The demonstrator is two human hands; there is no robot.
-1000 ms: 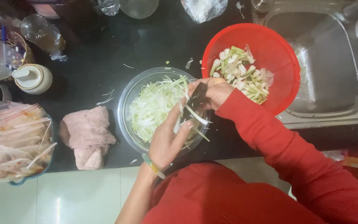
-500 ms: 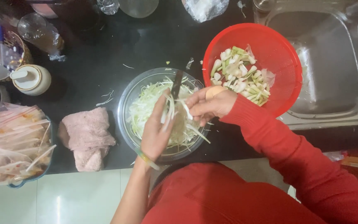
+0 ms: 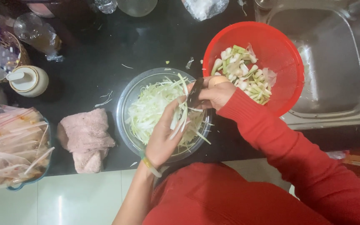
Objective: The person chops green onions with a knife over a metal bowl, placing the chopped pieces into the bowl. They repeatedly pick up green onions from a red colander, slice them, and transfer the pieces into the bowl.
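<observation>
My left hand (image 3: 164, 132) is over a clear glass bowl (image 3: 126, 100) full of pale green shredded stalks (image 3: 148, 109), and it holds a long pale stalk (image 3: 179, 119) upright between its fingers. My right hand (image 3: 214, 92), in a red sleeve, grips a dark small cutting tool (image 3: 195, 92) against the top of that stalk. Thin strips hang from the stalk into the bowl. A red colander (image 3: 286, 58) with cut white and green stalk pieces (image 3: 242, 73) sits right beside the bowl.
A crumpled pink cloth (image 3: 86, 135) lies left of the bowl on the black counter (image 3: 105, 54). A plastic-covered bowl (image 3: 11, 146) sits at far left, a small cream jar (image 3: 28, 80) behind it. A steel sink (image 3: 334, 62) is at right.
Both hands have lifted slightly and shifted within the bowl; the cutting tool has run along the stalk, and the stalk now stands more upright with fresh strips hanging.
</observation>
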